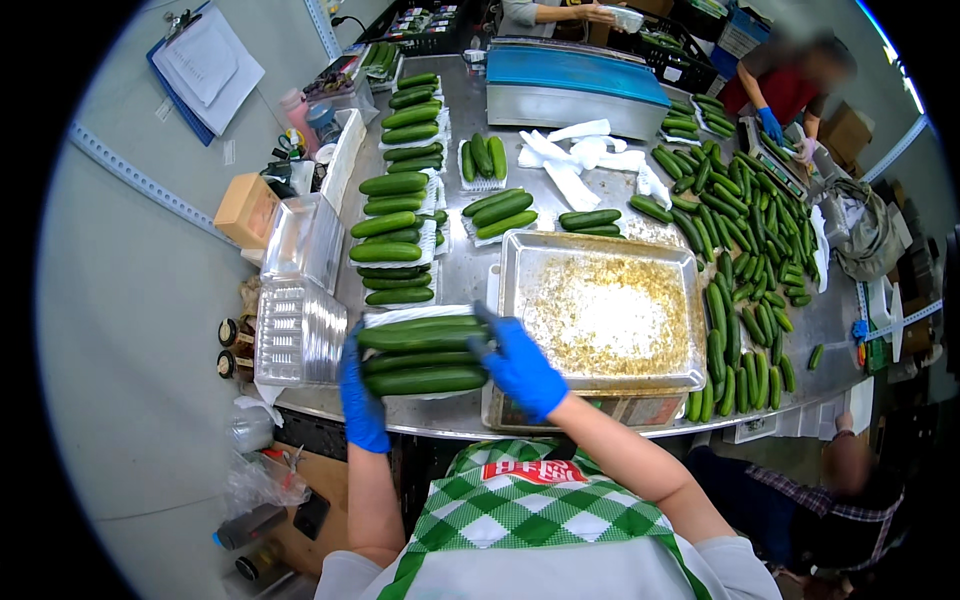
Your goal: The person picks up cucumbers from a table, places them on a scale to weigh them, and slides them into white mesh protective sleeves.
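Note:
Before me, several long green cucumbers (424, 358) lie side by side on a white pad (420, 313), held between my hands above the table's front edge. My left hand (363, 397), in a blue glove, grips the left end of this pack. At the right end, my blue-gloved right hand (525, 367) has its fingers on the cucumbers. Just beyond the pack, a column of cucumber packs (390, 253) on white pads runs up the table. Right of the pack sits a stained metal sheet pan (604, 315), close beside my right hand.
Loose cucumbers (750, 225) are heaped at the right, near a co-worker's gloved hand (769, 124) and a scale (772, 161). Clear plastic containers (300, 334) are stacked at the left. White foam nets (577, 154) lie before a blue-topped metal box (577, 86). Another person crouches at lower right.

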{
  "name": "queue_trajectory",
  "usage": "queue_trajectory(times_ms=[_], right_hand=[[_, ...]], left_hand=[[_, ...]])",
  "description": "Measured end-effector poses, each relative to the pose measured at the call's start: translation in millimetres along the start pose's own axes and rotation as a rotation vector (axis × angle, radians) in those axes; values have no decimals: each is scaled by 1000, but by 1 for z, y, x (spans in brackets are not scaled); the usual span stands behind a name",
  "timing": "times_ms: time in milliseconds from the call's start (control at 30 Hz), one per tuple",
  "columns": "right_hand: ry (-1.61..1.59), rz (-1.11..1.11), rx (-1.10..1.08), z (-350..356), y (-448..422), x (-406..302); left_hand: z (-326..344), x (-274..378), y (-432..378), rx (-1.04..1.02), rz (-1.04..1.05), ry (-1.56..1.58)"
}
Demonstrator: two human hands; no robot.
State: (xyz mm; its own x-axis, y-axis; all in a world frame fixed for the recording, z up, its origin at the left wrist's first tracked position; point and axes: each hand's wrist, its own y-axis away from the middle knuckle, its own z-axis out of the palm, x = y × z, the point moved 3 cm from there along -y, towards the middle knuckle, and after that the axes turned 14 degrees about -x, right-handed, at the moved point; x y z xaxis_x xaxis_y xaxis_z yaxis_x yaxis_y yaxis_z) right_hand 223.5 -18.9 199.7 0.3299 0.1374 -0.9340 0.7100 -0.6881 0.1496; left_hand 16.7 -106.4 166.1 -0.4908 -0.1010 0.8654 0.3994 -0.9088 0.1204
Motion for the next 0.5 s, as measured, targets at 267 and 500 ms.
queue_trajectory(times_ms=[267,500], right_hand=[[25,126,-204,109,-43,39],[-77,310,-119,135,-61,114]], left_hand=[[-122,-23,13,33,-2,-107],[-169,-91,-28,-32,-38,-233]])
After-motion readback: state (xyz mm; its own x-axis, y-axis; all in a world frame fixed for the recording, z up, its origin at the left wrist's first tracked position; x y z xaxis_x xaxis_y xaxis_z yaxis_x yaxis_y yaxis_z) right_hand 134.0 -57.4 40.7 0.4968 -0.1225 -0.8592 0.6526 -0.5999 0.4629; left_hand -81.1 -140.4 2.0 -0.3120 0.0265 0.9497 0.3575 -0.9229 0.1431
